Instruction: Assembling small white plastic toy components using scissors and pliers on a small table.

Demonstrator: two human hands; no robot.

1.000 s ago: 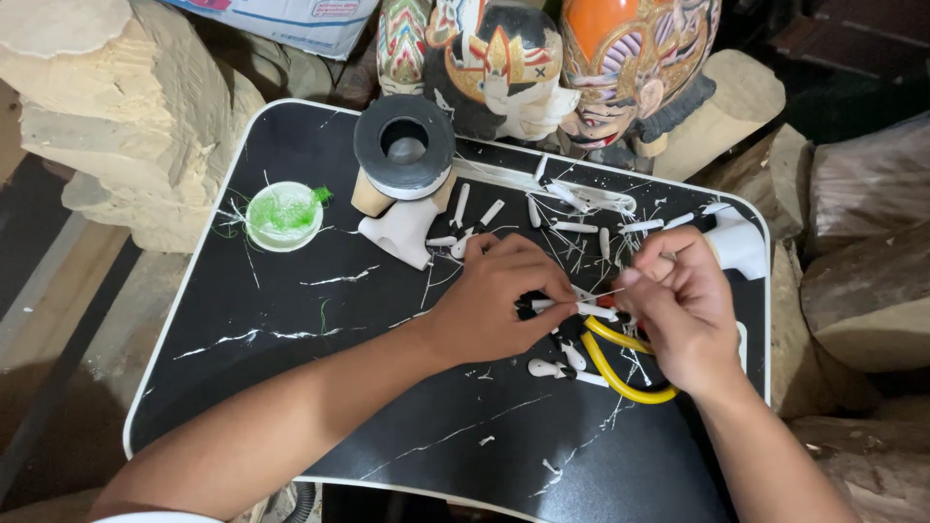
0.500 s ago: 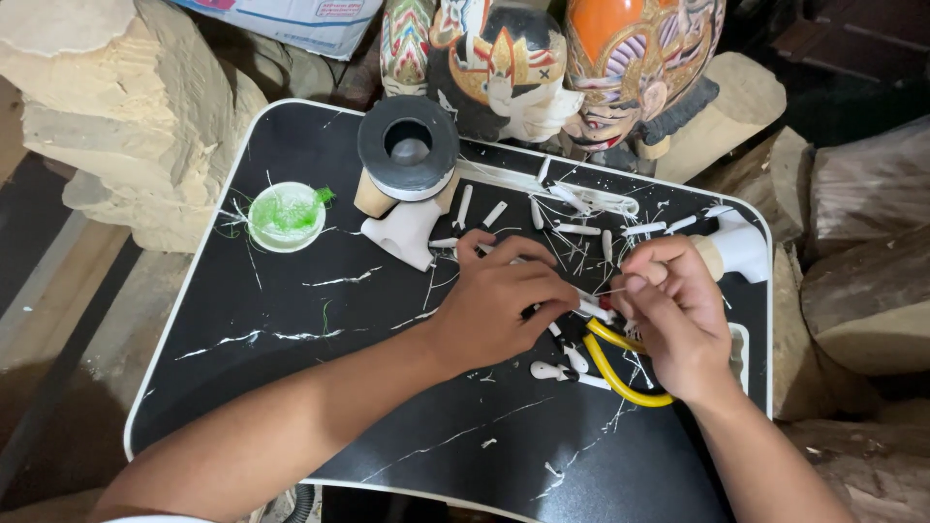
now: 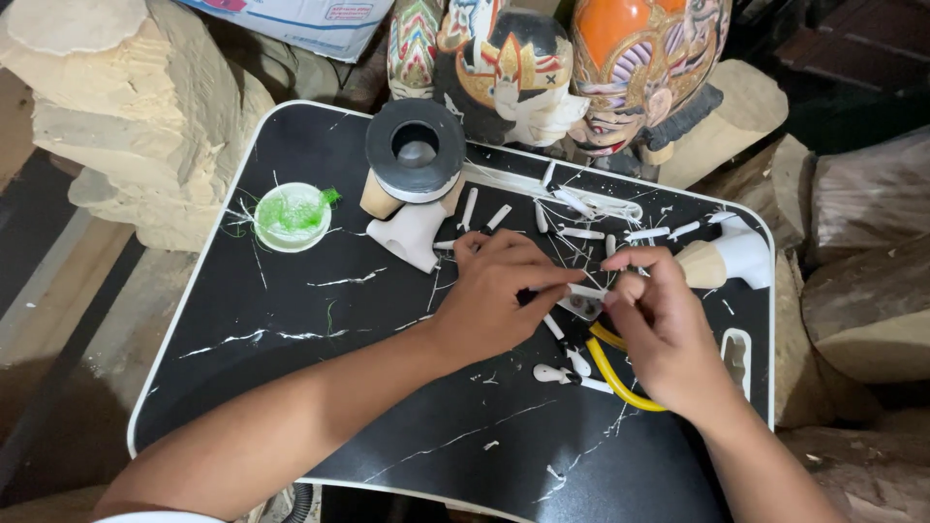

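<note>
In the head view, the left hand (image 3: pixel 494 300) and the right hand (image 3: pixel 659 324) meet just right of the frame's centre, over a black worktop (image 3: pixel 291 387) with a white rim. Both pinch the same small white piece (image 3: pixel 584 298) between thumb and fingertips — the left from its left end, the right from its right end — so each hand is clenched on it, and it sits slightly above the worktop surface. Below the right hand a yellow-handled tool (image 3: pixel 615 373) lies on the worktop, partly hidden by the palm; whether the hand touches it I cannot tell. Short white sticks (image 3: pixel 572 363) and shavings lie scattered around the hands. In the upper middle stands a black roll of tape (image 3: pixel 415 147) on pale carved blocks, and to its left, well apart from the hands, a small round cup of green paint (image 3: pixel 293 216). At the right edge rests a white-and-tan carved piece (image 3: pixel 727 260). Along the top of the frame, beyond the worktop, stand painted wooden masks (image 3: pixel 542 68) — and rough pale stone (image 3: pixel 116 116) fills the upper left.
</note>
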